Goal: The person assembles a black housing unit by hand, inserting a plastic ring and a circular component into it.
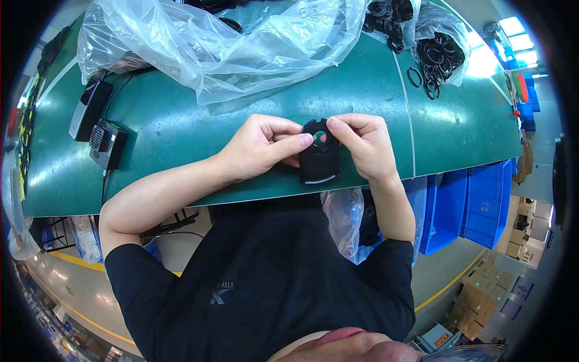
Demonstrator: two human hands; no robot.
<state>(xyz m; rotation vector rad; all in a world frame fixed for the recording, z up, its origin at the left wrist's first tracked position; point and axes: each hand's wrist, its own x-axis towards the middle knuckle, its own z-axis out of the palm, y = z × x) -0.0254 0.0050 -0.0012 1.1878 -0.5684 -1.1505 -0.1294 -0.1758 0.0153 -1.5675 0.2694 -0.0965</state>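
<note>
Both hands hold a flat black plastic part (319,168) just above the near edge of the green table. It has a rounded top with a small notch, a round hole in its upper half and a pale lower edge. My left hand (265,145) pinches it from the left, the thumb lying by the hole and the other fingers partly hidden behind. At the upper right rim, my right hand (365,142) grips the part between thumb and fingers. Whether a smaller piece sits at the hole is hard to tell.
Clear plastic bags (241,57) lie along the far side of the green table (181,142). Loose black rings (431,84) spill from a bag at the far right. Two black power-supply-like boxes (107,143) with cables stand at left. Blue bins (447,208) sit below the right edge.
</note>
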